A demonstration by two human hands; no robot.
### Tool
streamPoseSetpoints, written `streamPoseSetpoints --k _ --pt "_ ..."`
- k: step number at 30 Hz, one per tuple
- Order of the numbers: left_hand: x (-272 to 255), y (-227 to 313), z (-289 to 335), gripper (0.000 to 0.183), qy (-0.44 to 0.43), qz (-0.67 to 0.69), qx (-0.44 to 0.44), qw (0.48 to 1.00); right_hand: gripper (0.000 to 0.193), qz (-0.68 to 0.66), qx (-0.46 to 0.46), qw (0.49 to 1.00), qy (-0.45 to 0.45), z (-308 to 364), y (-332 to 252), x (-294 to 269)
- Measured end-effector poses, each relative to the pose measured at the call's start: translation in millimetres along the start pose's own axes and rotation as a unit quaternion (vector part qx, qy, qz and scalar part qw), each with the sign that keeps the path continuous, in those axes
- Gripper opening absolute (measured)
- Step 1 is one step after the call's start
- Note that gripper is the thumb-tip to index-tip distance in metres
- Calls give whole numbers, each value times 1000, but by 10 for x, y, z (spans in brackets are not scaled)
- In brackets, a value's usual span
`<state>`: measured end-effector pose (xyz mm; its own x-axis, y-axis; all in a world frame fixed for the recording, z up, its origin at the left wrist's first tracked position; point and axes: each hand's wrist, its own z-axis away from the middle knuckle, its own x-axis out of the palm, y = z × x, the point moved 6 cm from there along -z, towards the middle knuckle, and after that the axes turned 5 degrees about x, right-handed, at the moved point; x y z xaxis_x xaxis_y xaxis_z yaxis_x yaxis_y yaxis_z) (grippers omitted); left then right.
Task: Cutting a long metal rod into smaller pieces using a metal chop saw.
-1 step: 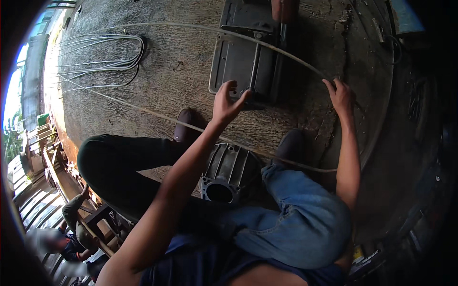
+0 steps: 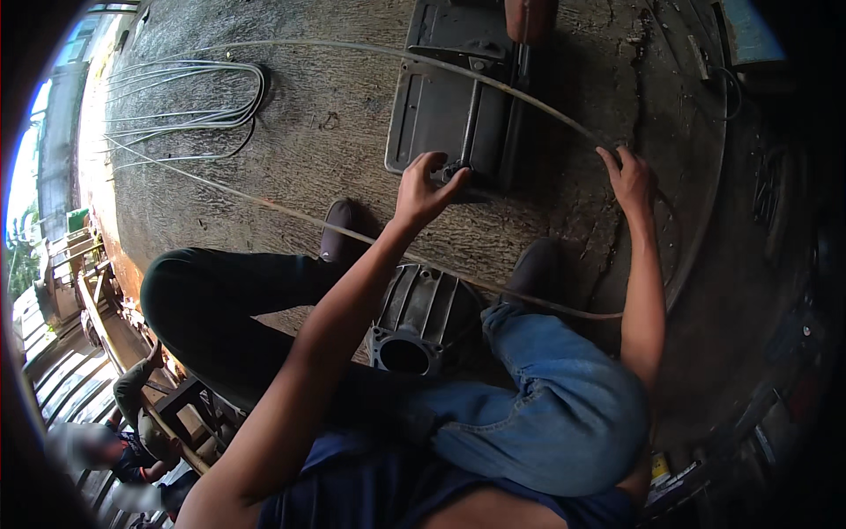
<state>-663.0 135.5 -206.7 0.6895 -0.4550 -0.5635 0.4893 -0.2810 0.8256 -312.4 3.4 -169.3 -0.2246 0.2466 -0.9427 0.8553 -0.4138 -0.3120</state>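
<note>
While your right hand (image 2: 631, 181), at two o'clock, has fingertips at the cable (image 2: 529, 100), whether pinching or merely touching I can't tell, your left hand (image 2: 419, 194) hangs empty at twelve, thumb and fingers parted beside the box (image 2: 436, 115)! That cable bows from two o'clock across the box toward ten, near the coil (image 2: 262, 88), so a slack hold could let it spring away, and a hasty pull could snag its lower run (image 2: 273, 204) on the casing (image 2: 423, 304) at six.
</note>
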Motion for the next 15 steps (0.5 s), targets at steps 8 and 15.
streamPoseSetpoints --k 8,15 --pt "209 -10 -12 59 14 -36 -79 996 48 36 -4 999 -6 -53 -104 -179" --pt "166 167 218 68 107 -26 -66 992 48 73 6 997 -29 -42 -119 -152"
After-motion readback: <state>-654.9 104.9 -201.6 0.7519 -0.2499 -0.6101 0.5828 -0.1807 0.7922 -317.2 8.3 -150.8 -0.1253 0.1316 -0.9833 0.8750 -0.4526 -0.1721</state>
